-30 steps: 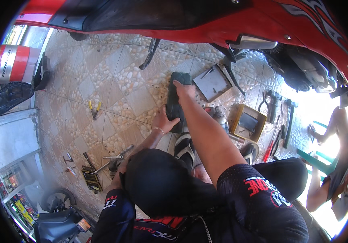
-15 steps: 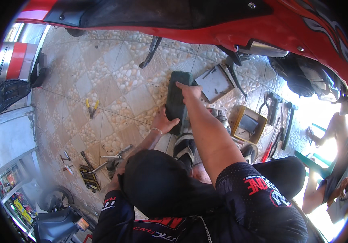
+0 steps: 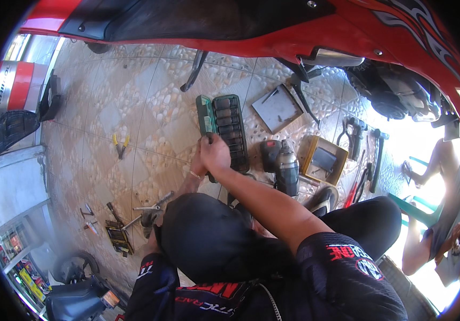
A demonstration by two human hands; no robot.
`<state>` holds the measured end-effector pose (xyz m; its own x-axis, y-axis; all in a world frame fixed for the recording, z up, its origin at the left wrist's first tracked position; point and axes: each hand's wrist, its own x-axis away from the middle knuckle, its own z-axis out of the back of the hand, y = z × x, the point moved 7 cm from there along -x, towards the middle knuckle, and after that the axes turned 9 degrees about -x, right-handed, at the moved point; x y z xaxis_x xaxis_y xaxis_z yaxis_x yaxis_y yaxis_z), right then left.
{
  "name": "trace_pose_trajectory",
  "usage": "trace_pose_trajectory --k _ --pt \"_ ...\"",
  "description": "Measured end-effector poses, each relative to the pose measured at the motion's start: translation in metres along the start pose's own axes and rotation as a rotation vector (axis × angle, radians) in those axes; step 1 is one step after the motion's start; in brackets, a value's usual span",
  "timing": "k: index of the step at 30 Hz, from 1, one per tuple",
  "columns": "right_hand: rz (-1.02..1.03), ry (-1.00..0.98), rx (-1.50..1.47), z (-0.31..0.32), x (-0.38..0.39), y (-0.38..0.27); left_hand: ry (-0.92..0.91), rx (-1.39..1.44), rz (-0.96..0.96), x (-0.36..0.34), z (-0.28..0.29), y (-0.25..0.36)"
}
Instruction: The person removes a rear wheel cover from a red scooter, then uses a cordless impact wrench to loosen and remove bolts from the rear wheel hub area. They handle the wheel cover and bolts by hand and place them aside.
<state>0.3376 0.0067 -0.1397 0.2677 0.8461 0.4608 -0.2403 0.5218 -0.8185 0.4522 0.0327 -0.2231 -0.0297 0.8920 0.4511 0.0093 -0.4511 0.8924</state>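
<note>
A green socket case point(image 3: 206, 115) lies open on the floor in front of me, its lid folded to the left. A row of dark sockets point(image 3: 227, 120) fills its tray. My right hand point(image 3: 216, 153) is closed at the near end of the lid, with a small dark thing partly showing at the fingertips. Close against it from the left comes my left hand point(image 3: 198, 162), its fingers mostly hidden behind the right. To the right of the case stands a cordless power tool point(image 3: 287, 168) with a dark body.
Beyond is a red motorcycle point(image 3: 251, 48) with its side stand point(image 3: 194, 72) down. A white tray point(image 3: 278, 109), a yellow box point(image 3: 339, 166) and a hammer point(image 3: 379, 155) lie right; yellow-handled pliers point(image 3: 121, 145) and a bit set point(image 3: 118, 238) left. A person point(image 3: 449, 198) sits far right.
The case was closed under both hands; now its lid is swung open to the left and the sockets show. Both hands have come together at its near left end.
</note>
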Motion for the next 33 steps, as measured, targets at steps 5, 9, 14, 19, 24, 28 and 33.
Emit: trace_pose_trajectory --k 5,9,14,19,24,28,33 --pt "-0.06 -0.317 -0.049 -0.013 -0.031 0.026 0.012 -0.217 -0.092 0.002 0.009 0.001" --pt "0.17 -0.26 0.328 0.009 -0.093 0.008 -0.02 -0.289 -0.051 0.001 0.006 -0.002" --pt "0.402 -0.542 0.931 0.017 -0.107 -0.009 0.011 -0.284 -0.054 0.009 -0.001 0.016" --pt "0.673 -0.755 1.08 -0.002 -0.094 -0.001 0.022 -0.325 -0.025 0.011 0.001 0.017" --pt "0.755 -0.799 1.103 -0.007 -0.094 0.004 0.051 -0.354 -0.016 0.01 0.003 0.014" --pt "0.835 -0.873 1.201 -0.002 -0.094 -0.006 0.011 -0.221 0.013 0.01 -0.002 0.016" --pt "0.812 -0.802 1.07 -0.005 -0.095 -0.013 0.01 -0.223 0.003 0.011 -0.005 0.023"
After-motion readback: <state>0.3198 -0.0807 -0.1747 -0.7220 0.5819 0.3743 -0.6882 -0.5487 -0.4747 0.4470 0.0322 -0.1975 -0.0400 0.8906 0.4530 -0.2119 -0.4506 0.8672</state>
